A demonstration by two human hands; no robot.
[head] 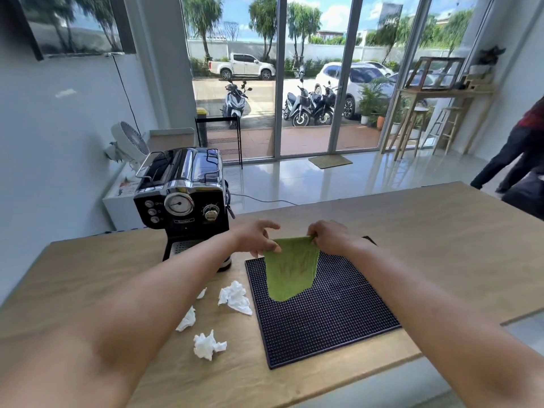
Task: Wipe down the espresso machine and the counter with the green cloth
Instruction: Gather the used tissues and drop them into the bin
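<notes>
The green cloth point(290, 267) hangs in the air above the black rubber mat point(321, 313), held up by its top edge. My left hand point(256, 238) pinches its top left corner and my right hand point(331, 237) pinches its top right corner. The black and chrome espresso machine point(184, 198) stands on the wooden counter point(426, 245) just left of my left hand, its gauge and knobs facing me.
Several crumpled white tissues point(235, 297) lie on the counter left of the mat. The counter's front edge runs close to me. A person point(518, 154) stands beyond the counter's far right corner. A white fan point(129, 142) sits behind the machine.
</notes>
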